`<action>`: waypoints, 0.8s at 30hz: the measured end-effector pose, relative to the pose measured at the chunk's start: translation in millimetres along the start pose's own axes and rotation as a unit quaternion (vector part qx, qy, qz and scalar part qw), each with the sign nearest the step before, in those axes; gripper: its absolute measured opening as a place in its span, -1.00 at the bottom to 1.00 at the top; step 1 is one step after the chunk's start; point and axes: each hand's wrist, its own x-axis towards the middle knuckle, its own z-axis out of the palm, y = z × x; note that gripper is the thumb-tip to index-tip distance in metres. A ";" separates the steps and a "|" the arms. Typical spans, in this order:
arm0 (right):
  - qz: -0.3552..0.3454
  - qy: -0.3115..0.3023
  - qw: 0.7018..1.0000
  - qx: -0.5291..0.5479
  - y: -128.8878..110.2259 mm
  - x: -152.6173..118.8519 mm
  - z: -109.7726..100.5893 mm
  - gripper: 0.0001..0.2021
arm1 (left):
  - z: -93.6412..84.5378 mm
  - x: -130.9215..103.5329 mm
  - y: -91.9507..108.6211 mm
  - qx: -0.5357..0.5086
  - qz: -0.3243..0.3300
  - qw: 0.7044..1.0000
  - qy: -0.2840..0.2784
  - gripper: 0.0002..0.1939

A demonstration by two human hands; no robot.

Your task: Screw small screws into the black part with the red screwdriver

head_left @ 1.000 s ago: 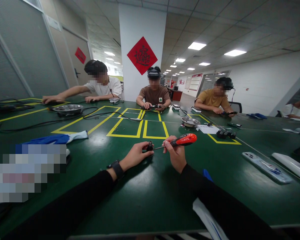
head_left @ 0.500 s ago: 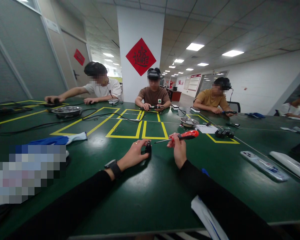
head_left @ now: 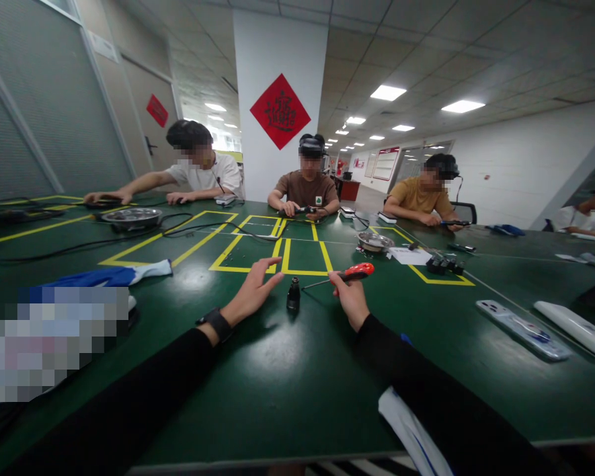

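A small black bottle-shaped part (head_left: 293, 297) with a metallic neck stands upright on the green table (head_left: 297, 410) in front of me. My left hand (head_left: 254, 284) is just left of it, apart from it, fingers spread and holding nothing. In my right hand (head_left: 350, 297) is a screwdriver (head_left: 359, 271) with a red and black handle. Its thin shaft points left, and the tip is close to the part's right side; whether they touch I cannot tell.
Yellow tape frames (head_left: 248, 270) mark the table beyond my hands, with small bits inside one. Metal bowls (head_left: 374, 242), black parts (head_left: 445, 264), a phone (head_left: 523, 328), gloves (head_left: 151, 272) and black cables lie around. Several people sit across the table (head_left: 307, 188).
My left hand has let go of the black part and drawn back left with its fingers opened. The screwdriver in my right hand has moved slightly left and lower.
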 end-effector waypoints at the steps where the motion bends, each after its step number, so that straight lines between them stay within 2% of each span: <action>1: 0.006 -0.005 1.000 0.016 0.7 -0.4 0.4 -0.70 | -4.0 2.0 -7.7 0.013 -0.011 1.000 -0.006 -0.60; 5: 0.046 -0.030 0.994 0.098 3.4 -2.2 2.0 -0.63 | -11.6 7.2 -38.5 0.069 -0.032 0.995 -0.061 -0.69; 8: 0.098 -0.057 0.982 0.154 3.3 -3.7 3.2 -0.65 | -11.7 7.8 -49.9 0.087 -0.058 0.992 -0.071 -0.69; 11: 0.142 -0.097 0.967 0.188 1.7 -4.8 4.1 -0.78 | -11.9 6.2 -54.0 0.081 -0.078 0.988 -0.104 -0.68; 14: 0.149 -0.118 0.960 0.203 0.3 -5.7 4.6 -0.84 | -12.3 4.3 -58.3 0.067 -0.084 0.985 -0.138 -0.67; 18: 0.147 -0.117 0.961 0.202 -1.8 -7.4 5.1 -0.82 | -10.5 4.4 -61.3 0.082 -0.088 0.983 -0.135 -0.64; 24: 0.147 -0.128 0.962 0.189 -3.3 -9.4 5.5 -0.81 | -5.0 8.0 -54.1 0.101 -0.088 0.982 -0.131 -0.68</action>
